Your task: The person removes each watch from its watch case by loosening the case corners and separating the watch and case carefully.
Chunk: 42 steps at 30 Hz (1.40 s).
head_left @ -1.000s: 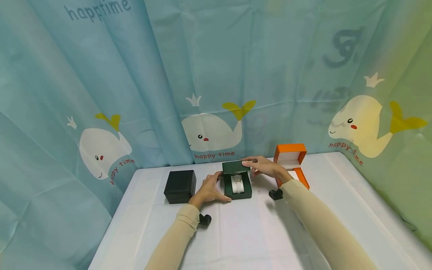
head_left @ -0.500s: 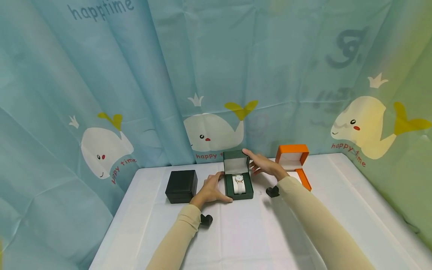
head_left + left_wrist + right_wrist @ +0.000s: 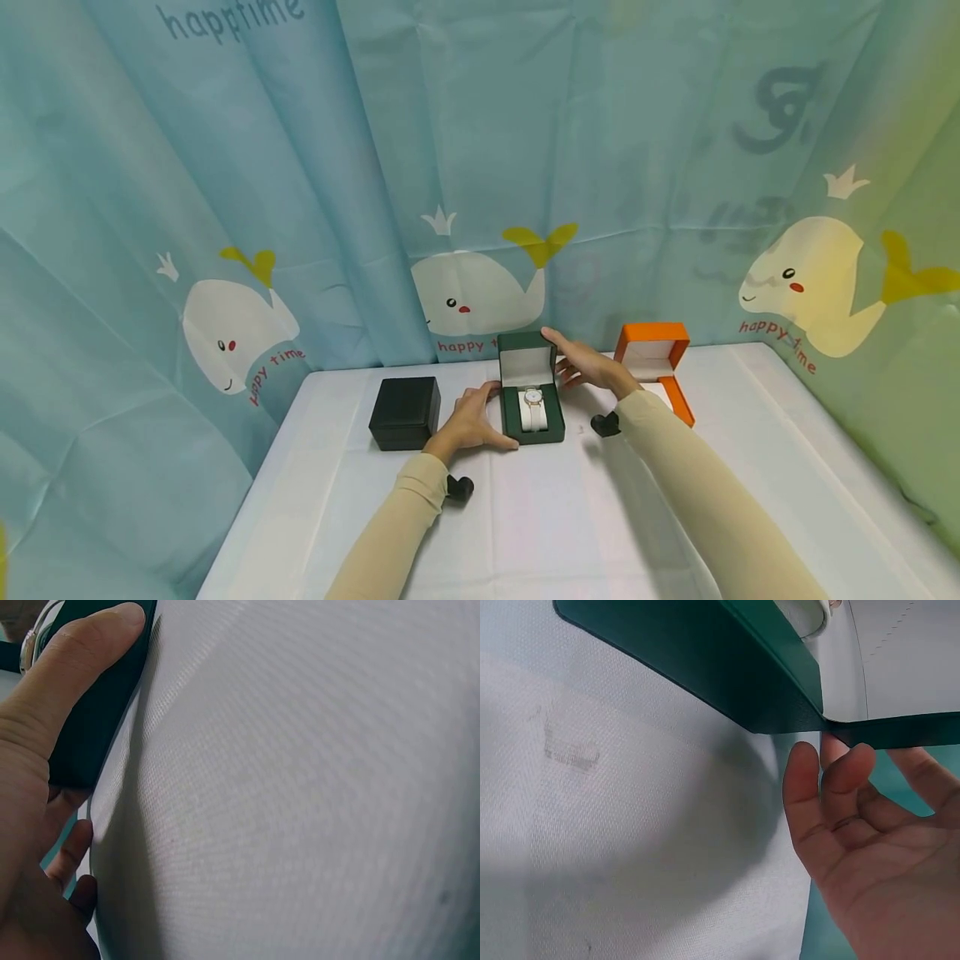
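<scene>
A green watch box [image 3: 555,421] stands on the table with its lid [image 3: 525,362] raised, showing a pale lining. Inside, a watch [image 3: 533,408] with a white strap and round dial sits around a white cushion. My left hand [image 3: 471,421] grips the box's left side; in the left wrist view its thumb [image 3: 97,641] presses the front wall, the other fingers behind. At the lid's upper right corner, my right hand [image 3: 588,362] touches with a fingertip. In the right wrist view its loosely bent fingers [image 3: 806,787] lie by the hinge edge; the thumb is out of sight there.
Left of the hands sits a closed black box [image 3: 405,412]. An orange box [image 3: 652,333] with raised lid and white inside stands at the right, partly behind the right forearm. A whale-print curtain [image 3: 480,167] hangs behind the white-covered table [image 3: 555,517].
The green lid has swung from partly raised to upright, uncovering its pale lining. My right hand has moved with it, a fingertip at its top corner. The left hand keeps its hold.
</scene>
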Each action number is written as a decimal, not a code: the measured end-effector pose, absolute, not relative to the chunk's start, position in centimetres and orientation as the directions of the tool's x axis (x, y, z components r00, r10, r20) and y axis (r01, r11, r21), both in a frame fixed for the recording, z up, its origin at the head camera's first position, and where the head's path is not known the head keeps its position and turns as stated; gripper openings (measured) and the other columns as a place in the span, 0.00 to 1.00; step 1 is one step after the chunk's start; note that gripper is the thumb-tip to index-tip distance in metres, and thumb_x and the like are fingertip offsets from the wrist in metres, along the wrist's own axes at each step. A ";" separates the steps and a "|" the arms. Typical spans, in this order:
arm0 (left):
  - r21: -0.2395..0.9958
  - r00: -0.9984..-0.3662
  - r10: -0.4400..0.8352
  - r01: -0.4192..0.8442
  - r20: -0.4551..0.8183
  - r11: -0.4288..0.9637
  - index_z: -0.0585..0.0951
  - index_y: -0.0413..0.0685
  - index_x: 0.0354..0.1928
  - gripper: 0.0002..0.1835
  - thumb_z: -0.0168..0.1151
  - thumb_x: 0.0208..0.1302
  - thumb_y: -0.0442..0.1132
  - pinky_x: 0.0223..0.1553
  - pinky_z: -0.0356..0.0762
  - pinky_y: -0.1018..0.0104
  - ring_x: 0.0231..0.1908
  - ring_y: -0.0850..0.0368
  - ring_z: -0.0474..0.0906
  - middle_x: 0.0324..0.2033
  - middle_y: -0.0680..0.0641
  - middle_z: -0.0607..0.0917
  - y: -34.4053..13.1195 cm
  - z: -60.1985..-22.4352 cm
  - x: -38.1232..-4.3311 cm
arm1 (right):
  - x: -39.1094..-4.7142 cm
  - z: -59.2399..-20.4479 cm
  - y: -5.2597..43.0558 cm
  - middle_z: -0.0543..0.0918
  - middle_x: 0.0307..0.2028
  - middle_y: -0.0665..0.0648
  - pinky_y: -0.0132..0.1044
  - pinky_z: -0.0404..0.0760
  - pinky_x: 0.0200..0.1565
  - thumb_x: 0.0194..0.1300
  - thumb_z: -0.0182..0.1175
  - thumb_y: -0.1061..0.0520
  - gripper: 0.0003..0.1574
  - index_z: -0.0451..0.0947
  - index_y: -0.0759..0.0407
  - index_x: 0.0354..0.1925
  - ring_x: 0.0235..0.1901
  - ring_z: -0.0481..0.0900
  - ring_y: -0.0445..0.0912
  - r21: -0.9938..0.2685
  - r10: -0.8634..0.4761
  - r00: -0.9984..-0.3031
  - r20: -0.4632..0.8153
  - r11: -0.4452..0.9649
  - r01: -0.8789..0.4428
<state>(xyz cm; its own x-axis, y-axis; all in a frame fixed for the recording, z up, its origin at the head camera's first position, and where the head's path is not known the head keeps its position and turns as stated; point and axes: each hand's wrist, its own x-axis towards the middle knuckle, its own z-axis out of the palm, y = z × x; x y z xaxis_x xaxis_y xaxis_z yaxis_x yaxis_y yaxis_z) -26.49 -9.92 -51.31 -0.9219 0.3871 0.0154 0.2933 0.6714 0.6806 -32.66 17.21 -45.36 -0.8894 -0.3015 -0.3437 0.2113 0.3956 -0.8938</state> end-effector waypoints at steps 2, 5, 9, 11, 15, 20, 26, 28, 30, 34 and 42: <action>0.680 -0.922 0.388 0.295 0.017 0.672 0.68 0.52 0.73 0.60 0.90 0.34 0.53 0.65 0.67 0.44 0.61 0.43 0.67 0.63 0.42 0.74 -9.9 -51.3 -26.5 | -32.6 -45.4 17.2 0.74 0.42 0.64 0.47 0.83 0.47 0.66 0.44 0.16 0.61 0.57 0.62 0.71 0.36 0.74 0.52 -0.897 -0.300 -0.891 -0.340 0.388 0.211; 0.672 -0.922 0.386 0.293 0.012 0.680 0.67 0.52 0.74 0.60 0.89 0.35 0.53 0.65 0.68 0.44 0.61 0.43 0.67 0.63 0.42 0.74 -9.9 -51.3 -26.4 | -32.6 -45.5 17.2 0.73 0.42 0.64 0.47 0.84 0.47 0.66 0.44 0.16 0.60 0.57 0.62 0.71 0.35 0.74 0.52 -0.899 -0.298 -0.892 -0.340 0.381 0.215; 0.669 -0.921 0.389 0.295 0.010 0.682 0.67 0.51 0.74 0.61 0.89 0.35 0.53 0.65 0.68 0.44 0.62 0.43 0.67 0.63 0.42 0.74 -9.9 -51.3 -26.4 | -32.6 -45.5 17.3 0.73 0.43 0.64 0.47 0.84 0.48 0.66 0.44 0.16 0.61 0.57 0.63 0.71 0.36 0.74 0.52 -0.896 -0.297 -0.890 -0.346 0.385 0.219; 0.676 -0.921 0.389 0.292 0.008 0.677 0.67 0.51 0.74 0.61 0.90 0.34 0.53 0.65 0.67 0.44 0.62 0.43 0.67 0.63 0.43 0.74 -9.9 -51.3 -26.5 | -32.6 -45.4 17.3 0.74 0.44 0.64 0.48 0.83 0.48 0.65 0.44 0.15 0.61 0.57 0.63 0.71 0.37 0.75 0.53 -0.892 -0.297 -0.888 -0.351 0.395 0.221; 0.678 -0.920 0.393 0.295 0.011 0.673 0.67 0.52 0.74 0.61 0.89 0.35 0.55 0.66 0.67 0.44 0.63 0.43 0.67 0.64 0.44 0.74 -10.0 -51.4 -26.6 | -32.6 -45.1 17.3 0.75 0.48 0.65 0.49 0.84 0.50 0.64 0.44 0.14 0.63 0.60 0.62 0.70 0.41 0.78 0.55 -0.877 -0.291 -0.884 -0.366 0.426 0.223; 0.673 -0.919 0.395 0.301 0.015 0.675 0.67 0.51 0.73 0.60 0.89 0.35 0.55 0.65 0.67 0.43 0.63 0.42 0.67 0.63 0.43 0.75 -10.0 -51.4 -26.7 | -32.4 -44.6 17.4 0.76 0.55 0.67 0.51 0.84 0.52 0.64 0.42 0.13 0.66 0.60 0.64 0.72 0.46 0.80 0.58 -0.866 -0.294 -0.883 -0.366 0.456 0.207; 0.679 -0.917 0.400 0.298 0.008 0.671 0.67 0.51 0.74 0.61 0.89 0.35 0.55 0.66 0.67 0.43 0.64 0.43 0.67 0.64 0.44 0.75 -10.0 -51.4 -26.6 | -32.0 -44.5 17.6 0.74 0.63 0.71 0.52 0.83 0.53 0.65 0.40 0.13 0.69 0.54 0.65 0.77 0.49 0.82 0.57 -0.869 -0.316 -0.881 -0.351 0.460 0.181; 0.679 -0.917 0.399 0.297 0.007 0.671 0.66 0.51 0.74 0.61 0.89 0.36 0.55 0.67 0.67 0.44 0.64 0.43 0.67 0.65 0.44 0.75 -10.0 -51.5 -26.6 | -31.8 -44.5 17.7 0.73 0.65 0.71 0.52 0.84 0.53 0.65 0.40 0.13 0.69 0.52 0.65 0.79 0.50 0.82 0.57 -0.871 -0.322 -0.883 -0.343 0.461 0.170; 0.679 -0.918 0.396 0.295 0.008 0.672 0.67 0.51 0.74 0.61 0.89 0.35 0.55 0.67 0.67 0.44 0.64 0.43 0.67 0.65 0.44 0.75 -10.0 -51.5 -26.6 | -31.5 -44.5 17.8 0.73 0.66 0.71 0.52 0.83 0.53 0.66 0.40 0.14 0.68 0.50 0.64 0.79 0.51 0.82 0.58 -0.873 -0.325 -0.883 -0.338 0.459 0.165; 0.676 -0.920 0.391 0.296 0.013 0.675 0.67 0.51 0.73 0.60 0.89 0.35 0.54 0.66 0.67 0.43 0.64 0.42 0.67 0.64 0.43 0.75 -10.0 -51.5 -26.5 | -31.1 -44.7 18.0 0.71 0.68 0.70 0.53 0.83 0.53 0.66 0.42 0.14 0.68 0.48 0.61 0.80 0.53 0.81 0.59 -0.877 -0.329 -0.882 -0.338 0.450 0.168; 0.686 -0.921 0.388 0.292 0.016 0.667 0.67 0.51 0.73 0.60 0.89 0.35 0.54 0.66 0.67 0.43 0.64 0.42 0.67 0.64 0.43 0.75 -10.0 -51.3 -26.4 | -30.2 -44.6 18.4 0.70 0.70 0.69 0.53 0.84 0.51 0.69 0.41 0.17 0.62 0.43 0.53 0.83 0.54 0.83 0.60 -0.890 -0.356 -0.882 -0.309 0.436 0.136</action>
